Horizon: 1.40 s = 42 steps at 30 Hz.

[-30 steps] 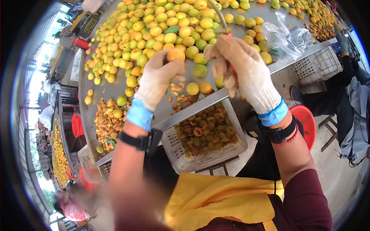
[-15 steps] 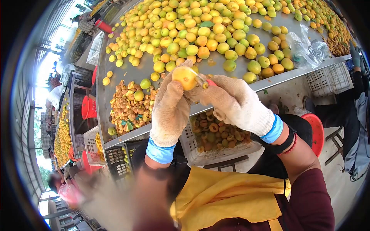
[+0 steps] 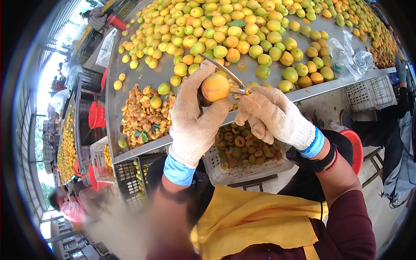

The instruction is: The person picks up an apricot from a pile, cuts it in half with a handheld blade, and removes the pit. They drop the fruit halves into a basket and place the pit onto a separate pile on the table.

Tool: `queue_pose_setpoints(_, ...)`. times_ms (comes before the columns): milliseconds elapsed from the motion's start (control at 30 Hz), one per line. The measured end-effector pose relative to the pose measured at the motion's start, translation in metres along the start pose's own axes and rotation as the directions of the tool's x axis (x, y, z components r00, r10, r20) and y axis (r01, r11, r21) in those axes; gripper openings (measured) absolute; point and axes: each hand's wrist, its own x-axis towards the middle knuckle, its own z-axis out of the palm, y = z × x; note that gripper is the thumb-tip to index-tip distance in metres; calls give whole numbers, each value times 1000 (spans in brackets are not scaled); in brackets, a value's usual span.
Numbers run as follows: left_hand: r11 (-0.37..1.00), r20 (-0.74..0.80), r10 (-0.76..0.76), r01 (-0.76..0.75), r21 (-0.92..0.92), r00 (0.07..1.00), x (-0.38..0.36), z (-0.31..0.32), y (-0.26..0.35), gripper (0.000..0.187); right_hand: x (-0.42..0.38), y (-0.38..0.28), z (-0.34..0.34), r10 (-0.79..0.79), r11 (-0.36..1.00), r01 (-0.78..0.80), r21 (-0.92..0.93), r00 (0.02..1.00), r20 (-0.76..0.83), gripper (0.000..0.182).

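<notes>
My left hand (image 3: 190,117), in a knitted work glove, grips a yellow-orange apricot (image 3: 215,88) between thumb and fingers. A faint line runs across the fruit's skin. In my gloved right hand (image 3: 279,113) is a small knife, its curved blade (image 3: 226,72) pointing up and left past the apricot's upper right side. Most of the handle is hidden by the fingers. Below both hands stands a white plastic crate (image 3: 225,173) holding halved apricots (image 3: 249,149). To the left of my left hand, a heap of apricot scraps (image 3: 145,115) lies on the metal table (image 3: 130,80).
Many whole apricots (image 3: 190,26) cover the table's far side. A clear plastic bag (image 3: 350,58) lies near its right edge. A black crate (image 3: 128,177) stands below at left, a red stool (image 3: 353,145) at right. Other people (image 3: 401,143) are around.
The knife has turned, so its blade now shows broadly above and right of the apricot. The apricot has been rotated in my left hand. My right hand has shifted slightly right and down.
</notes>
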Motion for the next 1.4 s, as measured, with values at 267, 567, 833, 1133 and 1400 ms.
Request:
queue_pose_setpoints(267,891,140,-324,351,-288,936,4,-18,21,57,-1,-7,9,-14,995,16,-97,999,30,39)
queue_pose_setpoints(567,839,224,-321,386,-384,920,3,-28,17,53,-5,-12,20,58,998,-59,-11,998,-21,42)
queue_pose_setpoints(833,841,230,-242,322,-435,942,-2,-23,4,72,-5,-9,23,73,997,-73,3,997,17,48)
queue_pose_setpoints(1133,813,330,-202,346,-468,922,3,-27,11,73,-7,-10,12,83,997,-82,-17,994,75,54)
queue_pose_setpoints(1400,810,233,-242,329,-485,942,5,-25,16,62,-16,-15,20,47,995,-46,84,999,-8,41)
